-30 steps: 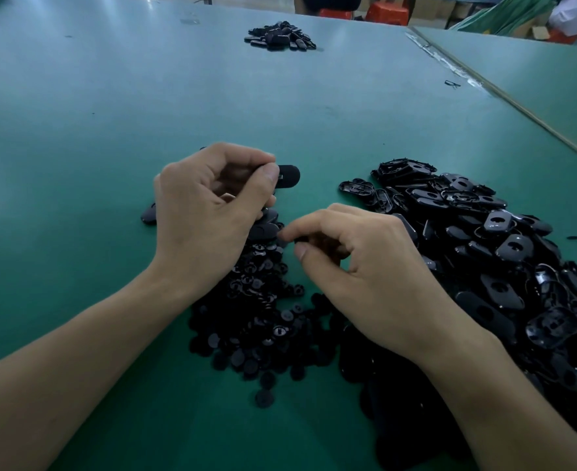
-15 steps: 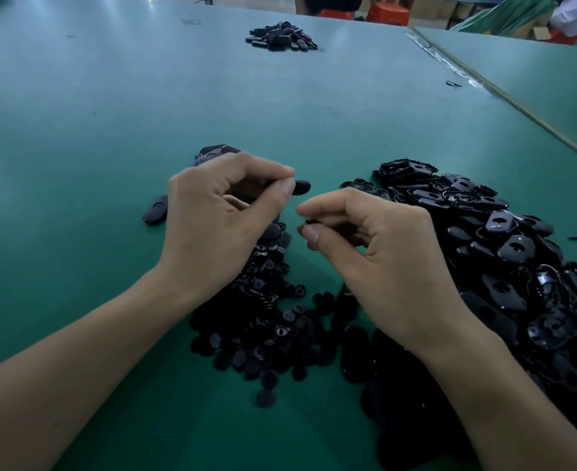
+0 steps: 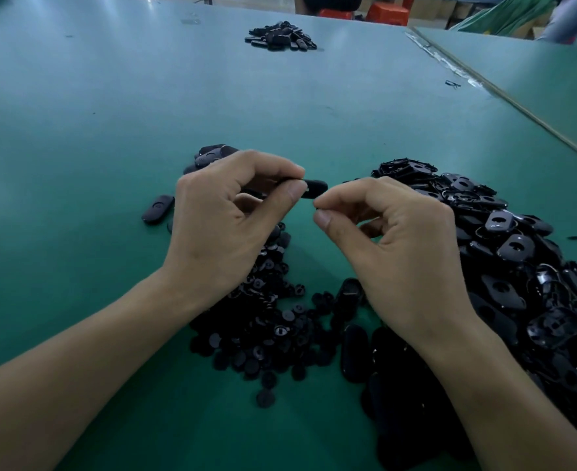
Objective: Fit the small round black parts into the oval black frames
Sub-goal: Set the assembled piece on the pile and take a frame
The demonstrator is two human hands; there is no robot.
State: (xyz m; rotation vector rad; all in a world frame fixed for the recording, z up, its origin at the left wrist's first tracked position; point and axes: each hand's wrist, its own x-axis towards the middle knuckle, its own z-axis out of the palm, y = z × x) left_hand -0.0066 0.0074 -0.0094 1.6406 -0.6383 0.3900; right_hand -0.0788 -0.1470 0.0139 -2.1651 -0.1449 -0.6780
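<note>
At your far left the green counter (image 3: 59,164) runs broad and flat to the picture's edge. Next lies a lone oval piece (image 3: 158,209), its round mark too small to read, with a few more oval pieces (image 3: 212,154) just behind your left hand (image 3: 226,219). That hand grips an oval frame (image 3: 315,189) between thumb and fingers, one end poking out toward your right hand (image 3: 399,246). The right hand pinches a small black part (image 3: 316,207), mostly hidden, just beside that end. Below both hands lies the heap of round parts (image 3: 263,328). Far ahead, well apart, sits another dark pile (image 3: 280,37). Rightward the heap of oval frames (image 3: 518,249) reaches the picture's edge, and a seam (image 3: 518,107) marks the counter's right border.
</note>
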